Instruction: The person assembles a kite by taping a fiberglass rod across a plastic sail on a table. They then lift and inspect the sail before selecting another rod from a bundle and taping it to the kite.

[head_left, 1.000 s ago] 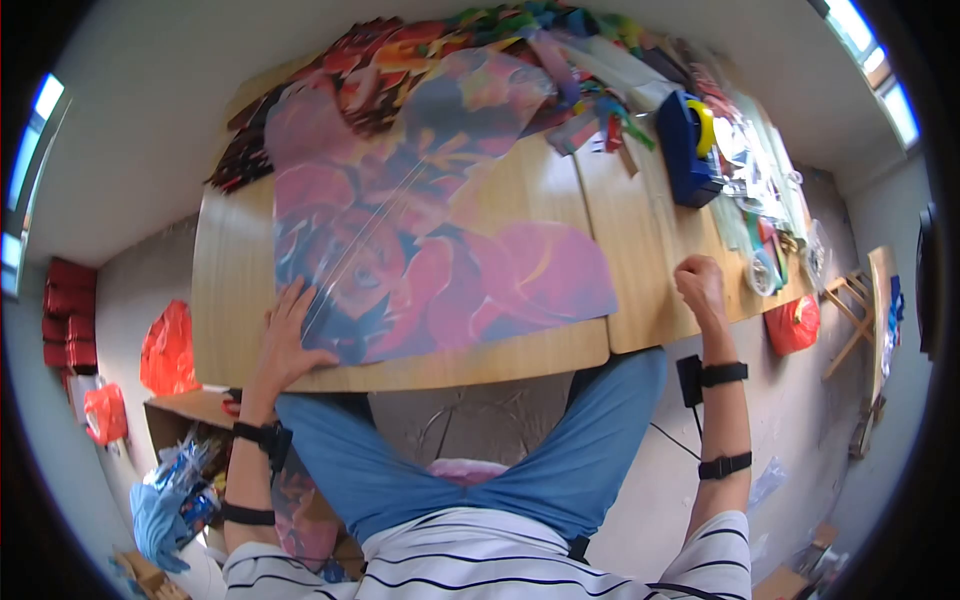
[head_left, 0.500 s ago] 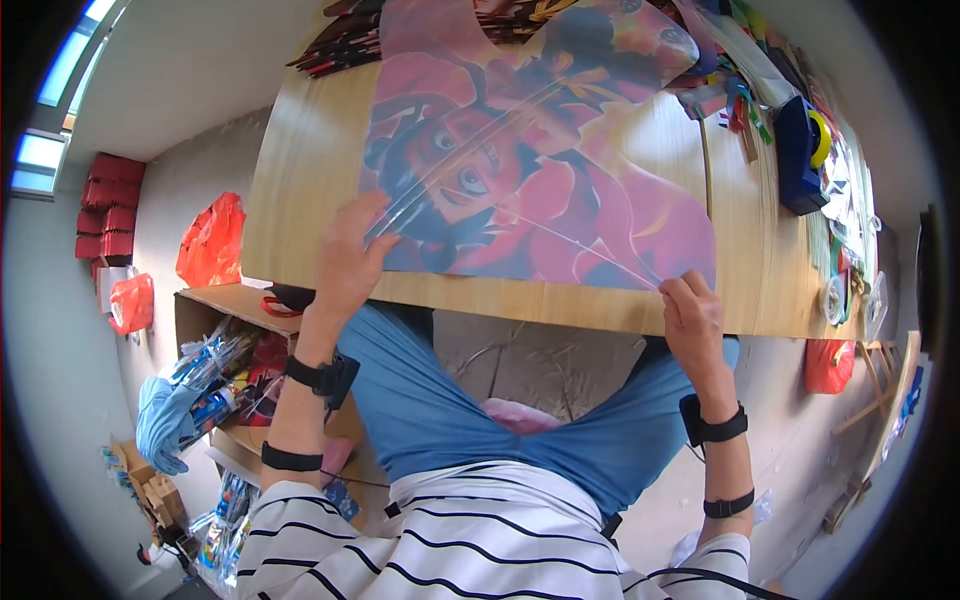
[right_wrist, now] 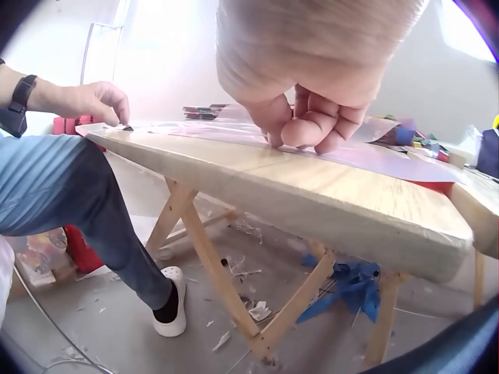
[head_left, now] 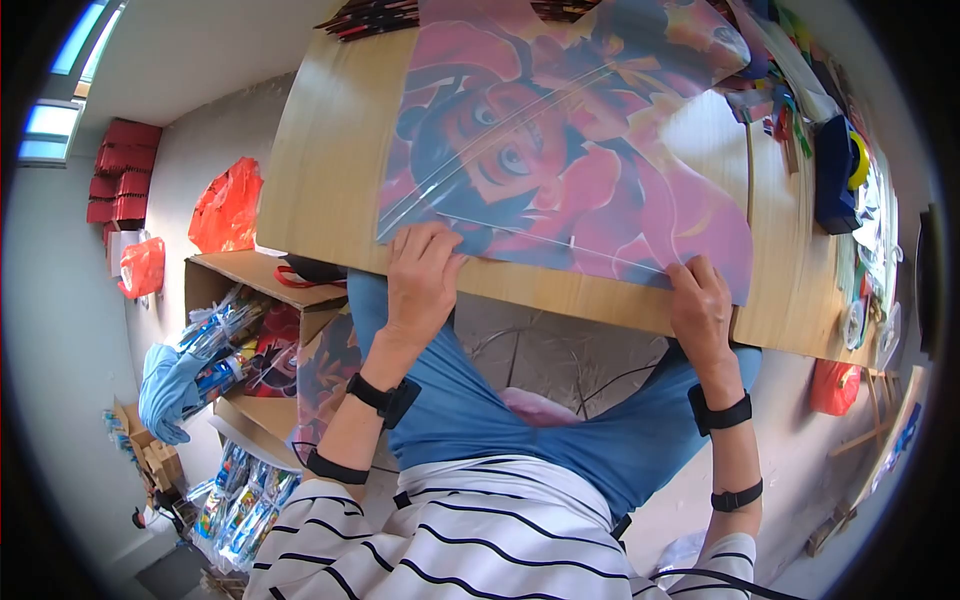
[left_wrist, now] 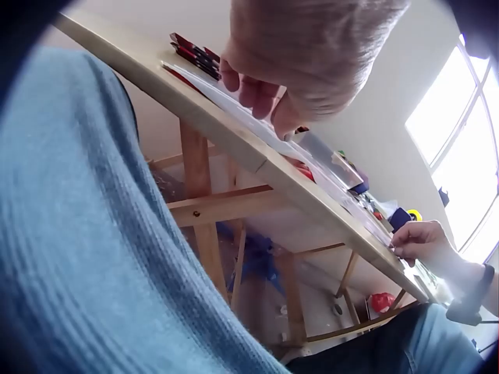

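Observation:
A large printed sheet (head_left: 600,180) with a pink and dark cartoon face lies on the wooden table (head_left: 325,160). A clear straight strip (head_left: 500,130) runs diagonally over the print. Along the near edge stretches a thin white strand (head_left: 555,240), straight between both hands. My right hand (head_left: 700,305) pinches its right end with curled fingers, low over the sheet's near right edge. My left hand (head_left: 422,280) is at the strand's other end, fingers bent and fingertips down at the sheet's edge. In the left wrist view, its thumb (left_wrist: 287,117) and fingers come close together.
A blue tape dispenser (head_left: 835,175) with a yellow roll stands at the table's right. Dark red sticks (head_left: 375,18) and colourful ribbons pile up at the back. An open cardboard box (head_left: 240,268) and a red bag (head_left: 226,205) are to the left.
My right hand has moved from beside the sheet to its near edge, taking hold of the white strand. My left hand has shifted right along the edge to the strand's left end.

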The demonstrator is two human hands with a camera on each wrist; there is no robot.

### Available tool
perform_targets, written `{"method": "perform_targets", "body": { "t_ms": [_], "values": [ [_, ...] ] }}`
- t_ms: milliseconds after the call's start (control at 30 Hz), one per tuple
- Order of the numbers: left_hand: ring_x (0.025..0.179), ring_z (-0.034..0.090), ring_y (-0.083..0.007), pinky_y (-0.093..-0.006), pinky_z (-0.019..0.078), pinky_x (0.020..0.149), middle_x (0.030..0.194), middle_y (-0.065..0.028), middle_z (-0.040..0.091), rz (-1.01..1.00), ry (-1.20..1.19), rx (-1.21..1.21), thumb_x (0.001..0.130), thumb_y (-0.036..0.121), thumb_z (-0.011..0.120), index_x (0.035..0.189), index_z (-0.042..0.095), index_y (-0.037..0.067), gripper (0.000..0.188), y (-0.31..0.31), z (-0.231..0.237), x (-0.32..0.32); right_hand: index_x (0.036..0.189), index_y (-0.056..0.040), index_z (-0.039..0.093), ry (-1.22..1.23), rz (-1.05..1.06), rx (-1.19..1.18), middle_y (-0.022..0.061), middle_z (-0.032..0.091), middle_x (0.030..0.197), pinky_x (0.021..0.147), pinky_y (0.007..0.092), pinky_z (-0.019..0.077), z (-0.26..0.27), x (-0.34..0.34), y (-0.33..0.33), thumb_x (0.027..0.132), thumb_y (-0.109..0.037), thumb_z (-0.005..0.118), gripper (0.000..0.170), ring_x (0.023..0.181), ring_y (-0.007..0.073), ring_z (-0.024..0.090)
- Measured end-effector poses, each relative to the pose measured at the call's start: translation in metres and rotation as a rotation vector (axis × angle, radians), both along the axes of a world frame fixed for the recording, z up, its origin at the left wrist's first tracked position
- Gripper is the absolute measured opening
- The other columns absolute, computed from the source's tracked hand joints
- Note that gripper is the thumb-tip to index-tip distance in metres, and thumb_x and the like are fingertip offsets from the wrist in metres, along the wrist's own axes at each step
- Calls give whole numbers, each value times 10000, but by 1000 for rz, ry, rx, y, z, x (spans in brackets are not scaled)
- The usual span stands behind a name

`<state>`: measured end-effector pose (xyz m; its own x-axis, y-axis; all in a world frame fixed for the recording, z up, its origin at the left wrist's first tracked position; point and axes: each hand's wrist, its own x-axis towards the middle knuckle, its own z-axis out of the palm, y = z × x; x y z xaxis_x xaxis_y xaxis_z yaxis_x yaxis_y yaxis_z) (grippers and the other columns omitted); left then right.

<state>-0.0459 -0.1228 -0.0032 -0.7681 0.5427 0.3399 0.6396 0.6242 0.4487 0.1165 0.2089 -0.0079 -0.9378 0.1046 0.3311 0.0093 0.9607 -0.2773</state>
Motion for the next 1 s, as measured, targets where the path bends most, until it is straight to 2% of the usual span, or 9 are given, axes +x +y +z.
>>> {"method": "perform_targets", "body": {
  "t_ms": [233, 433, 500, 533, 600, 733, 800, 900, 1000],
  "values": [
    [1034, 573, -335, -454, 450, 910, 1061, -96, 617, 137, -48, -70, 781, 82, 765, 1009, 666, 48, 251, -24, -3, -10, 933, -31, 693, -11, 3, -57, 110, 532, 813, 634, 419, 477, 0, -1, 2, 733, 104, 602, 258, 709, 306, 551],
    [1100, 581, -343, -450, 456, 957, 1140, -114, 635, 24, -20, -64, 798, 95, 772, 1082, 676, 50, 303, -5, 8, -12, 984, -34, 686, -56, -17, -85, 111, 532, 850, 687, 434, 487, 3, -3, -1, 763, 86, 633, 257, 769, 320, 574],
    [1143, 595, -364, -441, 471, 990, 1204, -143, 657, 31, 20, -38, 803, 80, 776, 1152, 682, 42, 363, 1, 7, -13, 1050, -38, 689, -99, -120, -145, 111, 562, 931, 747, 432, 492, 6, 2, 0, 788, 49, 673, 277, 832, 315, 582],
    [1201, 573, -366, -450, 447, 1029, 1272, -141, 635, 58, 27, -53, 825, 109, 768, 1211, 662, 48, 405, -1, 3, -16, 1083, -40, 690, -123, -179, -171, 110, 576, 972, 777, 431, 495, 8, 7, 3, 800, 31, 694, 292, 863, 313, 586],
    [1316, 527, -369, -468, 399, 1107, 1408, -138, 592, 112, 33, -83, 868, 167, 754, 1330, 622, 60, 492, -14, -11, -23, 1168, -45, 682, -111, -230, -116, 120, 591, 1108, 855, 440, 485, 8, 17, 12, 821, -22, 726, 350, 951, 322, 581],
    [1454, 410, -351, -542, 294, 1174, 1545, -100, 495, 134, -33, -286, 922, 248, 712, 1448, 551, 93, 571, -32, -14, -30, 1321, -59, 646, -167, -268, 63, 149, 562, 1352, 997, 473, 450, 5, 36, 20, 854, -79, 737, 476, 1135, 366, 541],
    [1486, 375, -338, -575, 256, 1185, 1572, -79, 472, 129, -88, -299, 930, 259, 702, 1461, 545, 102, 576, -37, -12, -35, 1346, -59, 633, -177, -253, 103, 163, 543, 1390, 1034, 487, 434, 4, 43, 15, 863, -91, 732, 494, 1193, 396, 515],
    [1479, 365, -347, -609, 262, 1187, 1585, -64, 442, 110, -112, -378, 916, 271, 718, 1464, 538, 127, 595, -42, -6, -43, 1367, -58, 623, -203, -263, 79, 174, 524, 1422, 1071, 499, 418, 5, 47, 10, 874, -94, 724, 505, 1248, 418, 486],
    [1446, 436, -336, -534, 319, 1160, 1539, -110, 507, 115, -102, -337, 872, 175, 744, 1435, 573, 103, 592, -40, 2, -44, 1353, -51, 632, -185, -266, 68, 176, 540, 1396, 1053, 489, 436, 6, 48, 7, 879, -79, 716, 481, 1234, 413, 497]
  ]
}}
